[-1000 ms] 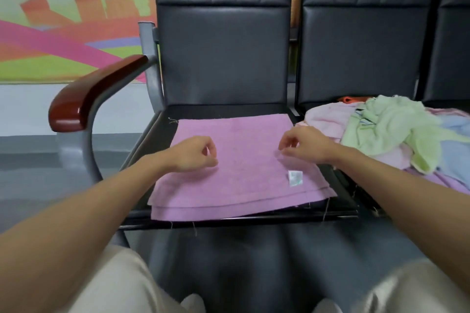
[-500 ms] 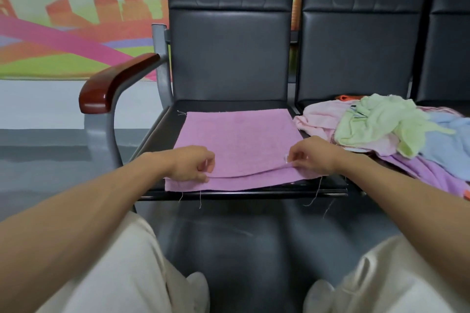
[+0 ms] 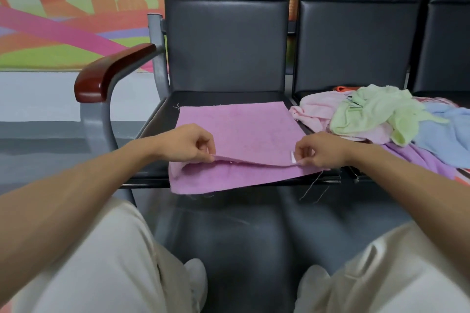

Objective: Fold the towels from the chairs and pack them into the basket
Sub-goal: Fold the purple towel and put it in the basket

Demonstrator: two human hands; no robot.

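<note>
A pink-purple towel [image 3: 244,132] lies folded flat on the black seat of the left chair [image 3: 157,114]. My left hand [image 3: 189,143] pinches the near left edge of its top layer and lifts it slightly. At the near right edge, by a small white label, my right hand [image 3: 319,150] pinches the same layer. The bottom layer hangs a little over the seat's front edge. A heap of unfolded towels [image 3: 376,114], pale pink, green, blue and purple, covers the seat of the chair to the right. No basket is in view.
The left chair has a red-brown armrest [image 3: 112,71] on a grey metal frame. Black backrests stand behind both seats. A colourful mural covers the wall at left. My knees in light trousers fill the bottom of the view, with dark floor between them.
Both hands have come back from the middle of the towel to its near edge and taken hold of the top layer, which now rises a little off the layer below.
</note>
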